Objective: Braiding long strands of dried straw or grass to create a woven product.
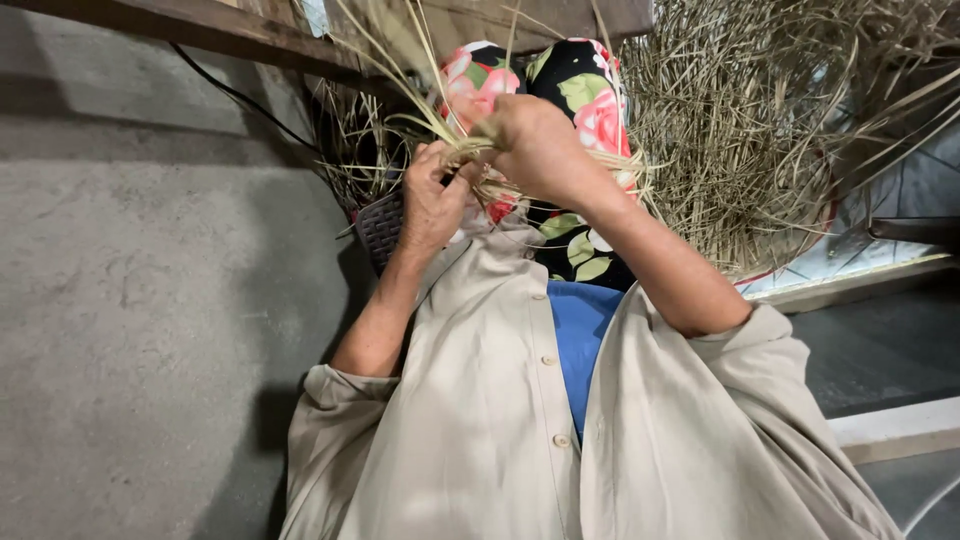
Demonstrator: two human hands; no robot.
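Both hands met over the lap, where a bundle of dry straw strands [470,150] lay against the black floral trousers [580,90]. The left hand [432,200] was clenched around the lower part of the bundle, and the right hand [535,145] gripped it from above, loose strands fanning upward. A large heap of straw [760,130] lay just right of the knees, on the concrete floor [140,300].

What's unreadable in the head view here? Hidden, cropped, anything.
- Left hand fingertips: buried in the straw strands, head view.
- Right hand palm side: turned away, so its grip is not visible.
- Dark woven object: mostly behind the left wrist.
- Straw pile: cut off by the top edge.
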